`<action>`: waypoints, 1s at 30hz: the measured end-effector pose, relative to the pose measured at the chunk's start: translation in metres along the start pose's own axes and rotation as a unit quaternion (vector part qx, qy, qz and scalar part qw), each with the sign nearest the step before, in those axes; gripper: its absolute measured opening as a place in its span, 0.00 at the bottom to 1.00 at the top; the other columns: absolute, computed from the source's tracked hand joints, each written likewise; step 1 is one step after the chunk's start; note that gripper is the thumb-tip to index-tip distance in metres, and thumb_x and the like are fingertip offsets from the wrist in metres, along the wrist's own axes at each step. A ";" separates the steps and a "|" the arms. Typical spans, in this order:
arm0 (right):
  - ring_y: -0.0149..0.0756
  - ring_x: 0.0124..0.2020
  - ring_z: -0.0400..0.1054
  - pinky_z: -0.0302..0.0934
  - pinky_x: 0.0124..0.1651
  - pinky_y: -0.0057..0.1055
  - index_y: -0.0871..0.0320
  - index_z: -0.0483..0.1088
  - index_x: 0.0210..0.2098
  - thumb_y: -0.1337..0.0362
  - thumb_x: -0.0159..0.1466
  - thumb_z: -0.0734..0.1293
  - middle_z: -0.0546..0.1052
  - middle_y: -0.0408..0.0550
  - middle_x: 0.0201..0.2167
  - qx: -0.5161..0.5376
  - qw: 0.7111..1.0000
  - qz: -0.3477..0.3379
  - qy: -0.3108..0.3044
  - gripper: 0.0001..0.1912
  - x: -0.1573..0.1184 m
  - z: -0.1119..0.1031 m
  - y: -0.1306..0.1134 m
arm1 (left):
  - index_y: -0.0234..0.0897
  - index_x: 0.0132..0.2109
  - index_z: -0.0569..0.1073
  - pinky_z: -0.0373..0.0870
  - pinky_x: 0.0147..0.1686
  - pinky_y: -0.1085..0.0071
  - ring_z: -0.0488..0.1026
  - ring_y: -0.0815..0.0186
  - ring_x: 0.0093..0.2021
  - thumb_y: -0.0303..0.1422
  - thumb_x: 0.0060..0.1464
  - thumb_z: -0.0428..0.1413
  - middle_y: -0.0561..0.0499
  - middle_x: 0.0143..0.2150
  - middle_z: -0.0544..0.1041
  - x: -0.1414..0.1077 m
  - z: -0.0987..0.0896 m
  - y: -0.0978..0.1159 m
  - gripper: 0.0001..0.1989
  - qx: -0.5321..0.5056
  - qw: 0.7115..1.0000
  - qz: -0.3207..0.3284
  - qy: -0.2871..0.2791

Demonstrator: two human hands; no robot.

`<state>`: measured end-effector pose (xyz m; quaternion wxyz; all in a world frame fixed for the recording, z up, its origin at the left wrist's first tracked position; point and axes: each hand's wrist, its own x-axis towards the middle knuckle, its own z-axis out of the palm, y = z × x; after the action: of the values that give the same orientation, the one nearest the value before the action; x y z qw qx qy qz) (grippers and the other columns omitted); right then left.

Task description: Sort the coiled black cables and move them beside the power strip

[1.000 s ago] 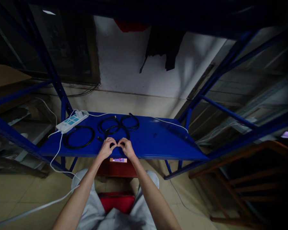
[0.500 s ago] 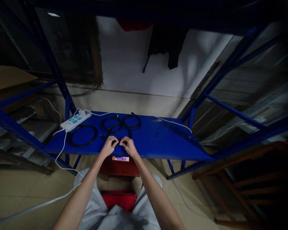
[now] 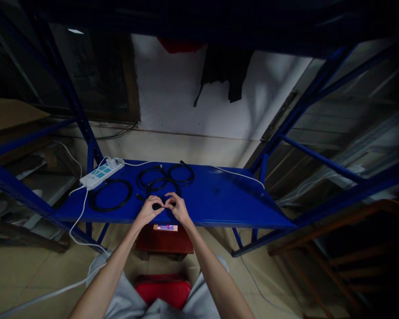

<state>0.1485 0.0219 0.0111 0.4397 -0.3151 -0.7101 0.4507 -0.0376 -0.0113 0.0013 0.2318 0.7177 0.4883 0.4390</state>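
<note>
Near the front edge of the blue shelf (image 3: 226, 204), my left hand (image 3: 150, 210) and my right hand (image 3: 177, 207) meet fingertip to fingertip. Both are pinched closed; anything between the fingertips is too small to make out. Just behind them lie overlapping black cable coils (image 3: 152, 177), with one more loop (image 3: 182, 181) at their right. Another coiled black cable (image 3: 111, 208) rests to the left of my hands. A dark connector end (image 3: 140, 197) shows beside my left hand.
A white power strip (image 3: 101, 174) sits at the shelf's left end, its cord hanging past the front edge. Blue posts frame both sides. Below the shelf is a red-brown stool (image 3: 164, 241); a wooden chair (image 3: 339, 252) stands right.
My fingertips have come together from slightly apart. The whole view has shifted, with the shelf and hands a little lower in the picture.
</note>
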 end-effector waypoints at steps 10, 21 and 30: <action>0.36 0.32 0.73 0.65 0.41 0.32 0.55 0.66 0.50 0.67 0.56 0.68 0.77 0.41 0.29 -0.002 1.000 0.011 0.010 0.22 0.001 0.001 0.001 | 0.39 0.32 0.80 0.69 0.48 0.60 0.75 0.58 0.44 0.35 0.53 0.63 0.46 0.38 0.80 0.001 -0.001 0.006 0.05 -0.032 0.999 -0.020 0.011; 0.34 0.30 0.70 0.63 0.37 0.30 0.54 0.64 0.46 0.69 0.55 0.65 0.74 0.39 0.28 -0.029 0.999 -0.007 0.015 0.18 0.002 0.008 0.004 | 0.39 0.32 0.80 0.70 0.48 0.61 0.76 0.59 0.42 0.34 0.55 0.60 0.48 0.37 0.80 0.003 0.000 0.006 0.06 -0.017 0.999 -0.028 0.010; 0.35 0.31 0.70 0.63 0.39 0.31 0.55 0.64 0.45 0.68 0.57 0.65 0.74 0.40 0.28 -0.024 1.000 -0.018 -0.002 0.16 0.002 0.006 0.001 | 0.40 0.33 0.77 0.68 0.48 0.63 0.74 0.61 0.42 0.29 0.55 0.58 0.50 0.37 0.79 0.002 0.002 -0.001 0.04 0.053 0.998 -0.039 0.004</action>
<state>0.1423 0.0214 0.0097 0.4388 -0.3121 -0.7267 0.4265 -0.0356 -0.0088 0.0004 0.2088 0.7078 0.5390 0.4061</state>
